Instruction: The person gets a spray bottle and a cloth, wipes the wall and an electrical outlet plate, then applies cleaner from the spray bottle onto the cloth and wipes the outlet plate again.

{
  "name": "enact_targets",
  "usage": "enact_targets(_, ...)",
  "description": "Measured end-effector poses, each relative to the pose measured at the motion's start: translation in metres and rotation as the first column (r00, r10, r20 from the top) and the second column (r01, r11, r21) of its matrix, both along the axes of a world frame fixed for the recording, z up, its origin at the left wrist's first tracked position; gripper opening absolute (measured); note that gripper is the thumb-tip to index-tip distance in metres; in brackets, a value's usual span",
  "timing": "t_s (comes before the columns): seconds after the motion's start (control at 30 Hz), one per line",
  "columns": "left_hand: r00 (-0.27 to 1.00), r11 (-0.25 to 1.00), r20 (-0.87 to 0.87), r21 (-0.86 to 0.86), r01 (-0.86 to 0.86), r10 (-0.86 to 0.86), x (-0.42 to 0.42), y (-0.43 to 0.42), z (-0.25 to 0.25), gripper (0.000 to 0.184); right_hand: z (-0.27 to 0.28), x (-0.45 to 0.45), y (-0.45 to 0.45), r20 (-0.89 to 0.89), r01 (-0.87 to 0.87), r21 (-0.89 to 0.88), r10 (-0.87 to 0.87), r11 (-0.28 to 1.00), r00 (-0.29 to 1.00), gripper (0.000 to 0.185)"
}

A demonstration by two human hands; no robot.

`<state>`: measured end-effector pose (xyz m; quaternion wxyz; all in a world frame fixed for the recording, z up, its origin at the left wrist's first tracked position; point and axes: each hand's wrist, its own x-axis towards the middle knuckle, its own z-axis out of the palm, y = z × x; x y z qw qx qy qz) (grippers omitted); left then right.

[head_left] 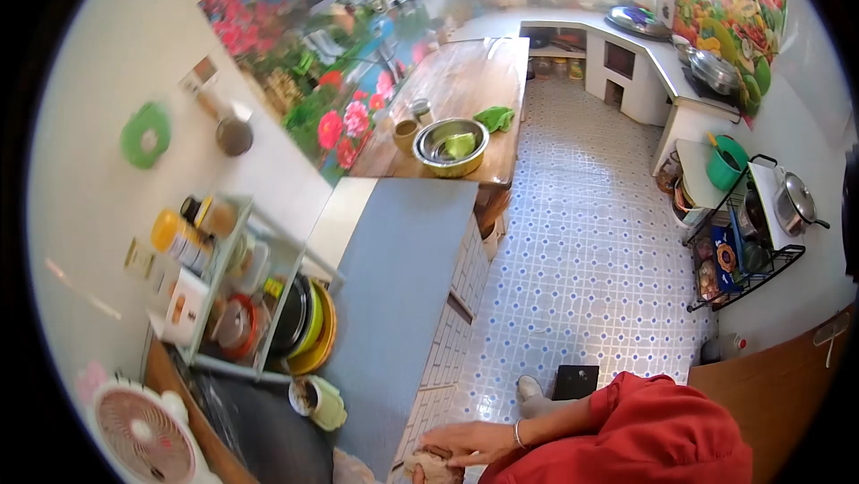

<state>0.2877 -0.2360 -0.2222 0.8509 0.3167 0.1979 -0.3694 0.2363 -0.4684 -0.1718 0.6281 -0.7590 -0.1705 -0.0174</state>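
Observation:
At the bottom edge, my right hand [472,439], with a bracelet at the wrist, reaches out of a red sleeve. Its fingers lie over a pale, lumpy, dough-like piece [435,467] and grip it from above. Only a bit of my left hand [418,477] shows, a finger pressed against the same piece from below; the frame cuts off the rest. Both hands are beside the edge of the grey-blue counter [394,278]. A pale green container [327,405] lies tipped on the counter, its open mouth facing left.
A shelf rack [268,305] with jars and plates stands left, near a fan [143,435]. Metal bowls [450,146] and a green cloth [494,118] sit on the wooden table. A black scale-like square [575,382] lies on the floor. On the right is a wire rack [761,265].

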Motion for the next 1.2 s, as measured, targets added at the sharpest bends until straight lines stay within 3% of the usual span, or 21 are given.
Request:
enact_targets(0.03,0.994,0.989,0.097,0.138,0.045,-0.058,0.009,-0.043,0.039,0.066,0.001,0.002,-0.018,0.005,0.020,-0.002,-0.020,1.000,1.000,0.057)
enact_targets(0.07,1.000,0.998,-0.025,0.056,0.007,-0.005,0.007,-0.092,0.079,0.069,0.004,0.005,-0.042,-0.004,0.195,0.001,-0.195,0.981,0.981,0.054)
enact_targets(0.1,1.000,0.999,-0.014,0.041,0.029,-0.028,0.023,-0.104,0.069,0.069,0.005,0.009,-0.065,-0.004,0.366,0.007,-0.366,0.931,0.931,0.051)
enact_targets(0.13,0.977,0.971,0.038,-0.110,0.213,-0.210,0.043,-0.108,0.050,0.073,0.003,0.013,-0.090,0.009,0.388,0.000,-0.388,0.922,0.922,0.051)
enact_targets(0.17,0.921,0.888,0.108,-0.245,0.390,-0.374,0.052,-0.140,0.077,0.077,0.003,0.014,-0.117,-0.172,0.432,-0.047,-0.433,0.901,0.885,0.047)
enact_targets(0.2,0.982,0.946,-0.175,0.324,-0.016,0.076,0.041,-0.185,0.094,0.051,0.001,0.014,-0.141,-0.344,0.466,-0.097,-0.469,0.880,0.813,0.043)
enact_targets(0.3,0.963,0.939,-0.269,0.333,0.087,0.006,0.069,-0.232,0.078,0.031,-0.002,0.001,-0.205,-0.336,0.547,-0.318,-0.632,0.774,0.698,0.038)
enact_targets(0.37,0.964,0.916,-0.254,0.361,0.172,-0.081,0.089,-0.258,0.068,0.043,-0.028,-0.009,-0.232,-0.346,0.638,-0.361,-0.733,0.680,0.586,0.036)
enact_targets(0.47,0.925,0.903,-0.246,0.250,0.350,-0.290,0.112,-0.297,0.058,0.042,-0.053,-0.026,-0.255,-0.359,0.666,-0.445,-0.800,0.599,0.480,0.038)
enact_targets(0.57,0.918,0.865,-0.233,0.324,0.384,-0.320,0.124,-0.352,0.071,0.037,-0.072,-0.035,-0.270,-0.438,0.604,-0.505,-0.786,0.617,0.436,0.039)
enact_targets(0.63,0.852,0.774,-0.152,0.360,0.521,-0.502,0.136,-0.386,0.087,0.031,-0.089,-0.043,-0.280,-0.470,0.549,-0.551,-0.777,0.629,0.418,0.040)
enact_targets(0.7,0.846,0.781,-0.210,0.325,0.533,-0.490,0.159,-0.418,0.062,0.028,-0.105,-0.051,-0.298,-0.536,0.447,-0.626,-0.769,0.639,0.349,0.041)
enact_targets(0.8,0.714,0.689,-0.119,0.193,0.698,-0.690,0.179,-0.469,0.051,0.029,-0.167,-0.092,-0.320,-0.639,0.297,-0.677,-0.738,0.673,0.216,0.043)
enact_targets(0.87,0.658,0.650,-0.082,0.103,0.752,-0.748,0.189,-0.505,0.035,0.028,-0.165,-0.117,-0.337,-0.645,0.342,-0.672,-0.746,0.656,0.165,0.045)
enact_targets(0.93,0.603,0.603,-0.032,0.035,0.797,-0.797,0.190,-0.543,0.008,0.030,-0.196,-0.148,-0.341,-0.468,0.618,-0.677,-0.882,0.399,0.057,0.041)
enact_targets(1.0,0.483,0.484,0.092,-0.015,0.875,-0.871,0.191,-0.583,0.004,0.032,-0.229,-0.162,-0.335,-0.699,0.912,-0.401,-0.614,-0.088,-0.367,0.033)
enact_targets(1.03,0.364,0.361,0.216,-0.051,0.931,-0.906,0.191,-0.602,0.003,0.034,-0.238,-0.164,-0.333,-0.784,0.901,-0.336,-0.449,-0.272,-0.428,0.030)
enact_targets(1.07,0.355,0.346,0.122,-0.090,0.934,-0.927,0.185,-0.619,0.015,0.037,-0.245,-0.170,-0.332,-0.855,0.843,-0.291,-0.271,-0.452,-0.441,0.027)
enact_targets(1.1,0.344,0.334,0.126,-0.088,0.938,-0.931,0.182,-0.637,0.009,0.037,-0.253,-0.182,-0.329,-0.920,0.856,-0.180,-0.225,-0.485,-0.321,0.018)
enact_targets(1.17,0.243,0.244,0.109,-0.003,0.970,-0.964,0.175,-0.669,-0.009,0.037,-0.391,-0.259,-0.279,-0.999,0.851,0.035,-0.053,-0.524,0.008,0.026)
enact_targets(1.2,0.207,0.207,-0.002,-0.043,0.977,-0.978,0.172,-0.686,-0.010,0.039,-0.434,-0.282,-0.271,-0.993,1.000,0.030,-0.113,-0.008,0.029,0.031)
